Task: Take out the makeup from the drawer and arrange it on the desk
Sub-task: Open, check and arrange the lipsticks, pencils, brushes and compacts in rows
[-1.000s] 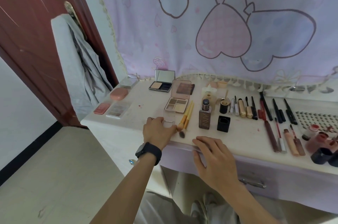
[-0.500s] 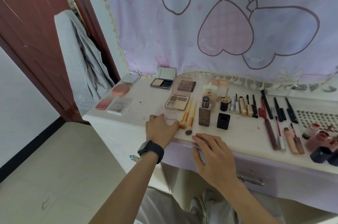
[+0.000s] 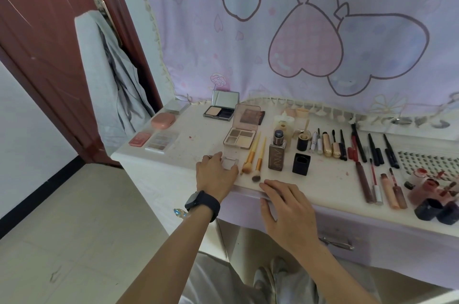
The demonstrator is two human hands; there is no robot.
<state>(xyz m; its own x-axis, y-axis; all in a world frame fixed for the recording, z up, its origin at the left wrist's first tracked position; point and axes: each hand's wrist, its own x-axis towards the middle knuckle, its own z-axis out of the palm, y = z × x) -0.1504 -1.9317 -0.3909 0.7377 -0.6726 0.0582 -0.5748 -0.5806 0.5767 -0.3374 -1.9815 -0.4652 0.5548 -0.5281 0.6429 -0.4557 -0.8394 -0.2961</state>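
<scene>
Head view of a white desk [image 3: 188,152] set with makeup. The left hand [image 3: 216,174], a dark watch [image 3: 202,202] on its wrist, curls thumb and fingers around a small clear case [image 3: 230,163] that sits on the desk top near the front edge, just in front of an open eyeshadow palette [image 3: 239,138] and just left of two brushes [image 3: 255,157]. The right hand [image 3: 288,211] lies flat with fingers spread and nearly straight, holding nothing, its fingertips on the desk's front edge above the lavender drawer [image 3: 372,234]. To the right stand a foundation bottle [image 3: 277,154] and a black cap [image 3: 301,164]. Further right, pencils and mascaras [image 3: 347,144] lie in a row, with lip glosses [image 3: 382,187] nearer the edge.
</scene>
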